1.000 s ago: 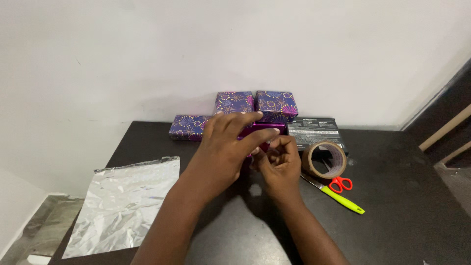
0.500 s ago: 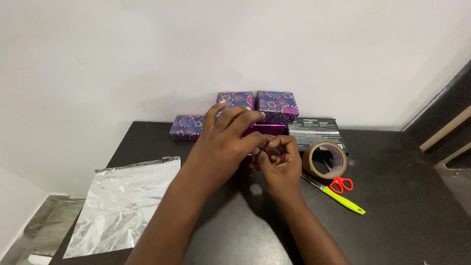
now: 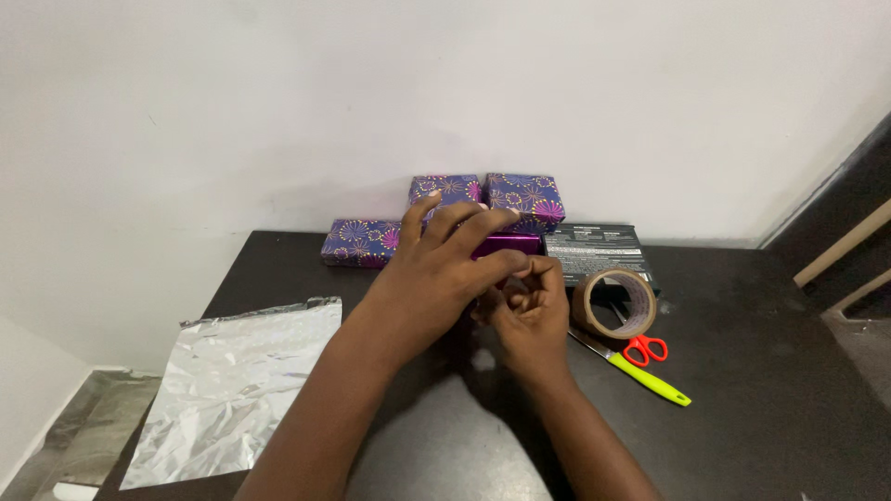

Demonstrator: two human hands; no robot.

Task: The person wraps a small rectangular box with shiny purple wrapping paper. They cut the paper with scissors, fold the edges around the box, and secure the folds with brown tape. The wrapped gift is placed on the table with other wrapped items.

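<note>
A: While your left hand point(image 3: 436, 278) lies over the shiny magenta box point(image 3: 506, 245), what differs from half a second ago?

B: Your left fingers now spread wider across the box top, and the box shows more at its right end. Your right hand point(image 3: 531, 311) stays curled against the near side, fingertips pinched on something too small to make out. The box sits mid-worktop, gripped from above by the left hand; the wrapping looks to be at a fine finishing stage.

A: And the room around it?

B: Behind, three patterned boxes point(image 3: 445, 190) line the wall, close by. Right, the tape roll point(image 3: 614, 303), dark carton point(image 3: 594, 250) and scissors point(image 3: 645, 349) crowd in. Left, the foil sheet point(image 3: 232, 390) overhangs the worktop point(image 3: 761, 371) edge. Free space lies toward you.
</note>
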